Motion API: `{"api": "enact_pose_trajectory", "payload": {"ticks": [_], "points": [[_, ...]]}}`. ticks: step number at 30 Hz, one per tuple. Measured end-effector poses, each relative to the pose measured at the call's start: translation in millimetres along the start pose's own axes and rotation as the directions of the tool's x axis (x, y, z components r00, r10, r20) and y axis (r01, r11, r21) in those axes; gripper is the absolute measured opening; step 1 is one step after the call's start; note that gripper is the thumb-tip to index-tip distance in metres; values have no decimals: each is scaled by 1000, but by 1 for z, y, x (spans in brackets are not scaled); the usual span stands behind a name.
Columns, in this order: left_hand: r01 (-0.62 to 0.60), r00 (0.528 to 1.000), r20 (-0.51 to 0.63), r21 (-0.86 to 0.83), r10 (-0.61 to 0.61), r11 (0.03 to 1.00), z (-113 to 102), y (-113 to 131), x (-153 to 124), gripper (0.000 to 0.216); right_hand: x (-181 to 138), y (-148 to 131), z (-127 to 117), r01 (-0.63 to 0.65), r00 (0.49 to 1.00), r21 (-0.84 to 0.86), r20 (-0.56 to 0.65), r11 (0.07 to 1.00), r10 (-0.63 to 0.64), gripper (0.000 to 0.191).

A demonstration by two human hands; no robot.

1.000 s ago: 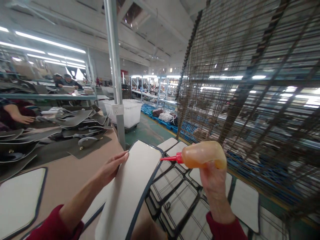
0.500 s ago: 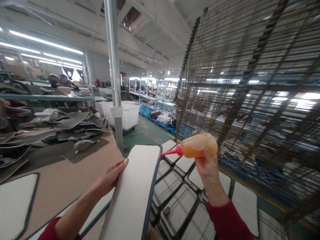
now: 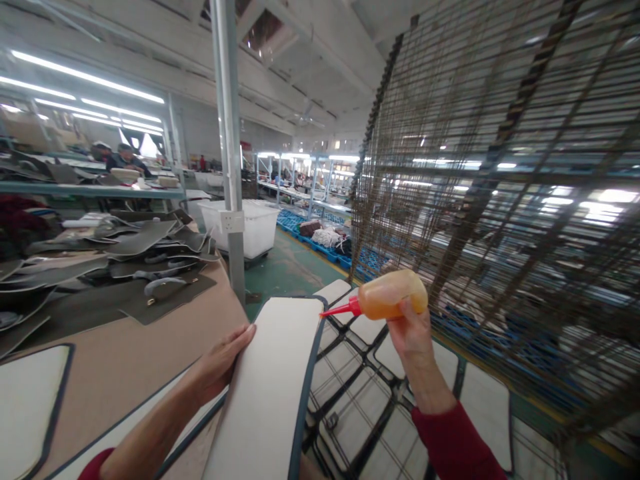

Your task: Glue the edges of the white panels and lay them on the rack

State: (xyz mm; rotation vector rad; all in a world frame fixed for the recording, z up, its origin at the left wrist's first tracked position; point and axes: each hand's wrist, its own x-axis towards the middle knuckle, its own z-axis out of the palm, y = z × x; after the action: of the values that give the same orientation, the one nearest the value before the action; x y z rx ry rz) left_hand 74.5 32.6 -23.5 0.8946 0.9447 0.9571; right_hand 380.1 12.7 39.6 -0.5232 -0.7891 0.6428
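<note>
My left hand [image 3: 227, 357] grips the left edge of a long white panel [image 3: 273, 380] with a dark border and rounded corners, thumb on top and the other fingers mostly hidden beneath. In my right hand [image 3: 413, 333] is a squeeze bottle [image 3: 393, 295] of amber liquid, probably glue, tilted almost level. Its red nozzle points left, and the tip meets the panel's right edge near the far corner. Another white panel [image 3: 30, 407] with a dark border lies at the left on the brown tabletop [image 3: 130, 367]. Part of a further panel shows under my left forearm.
Dark grey cut pieces [image 3: 135, 260] are heaped on the table at the left. A metal post [image 3: 229, 133] rises beyond its corner, near a white bin [image 3: 257, 230]. On the right, a tall wire rack [image 3: 480, 167] leans over a grid [image 3: 365, 393] holding white panels. People sit far back left.
The nozzle tip has shifted slightly down along the panel's right edge, and the bottle has moved a little left. My left hand keeps its hold on the panel.
</note>
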Motion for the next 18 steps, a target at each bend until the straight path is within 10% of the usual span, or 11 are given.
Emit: {"api": "enact_pose_trajectory", "payload": {"ticks": [18], "points": [[-35,999,-27,-8,35,999,-9,6,3,41,-24,-4,12,-62,996,-68,56,996,66,35]]}}
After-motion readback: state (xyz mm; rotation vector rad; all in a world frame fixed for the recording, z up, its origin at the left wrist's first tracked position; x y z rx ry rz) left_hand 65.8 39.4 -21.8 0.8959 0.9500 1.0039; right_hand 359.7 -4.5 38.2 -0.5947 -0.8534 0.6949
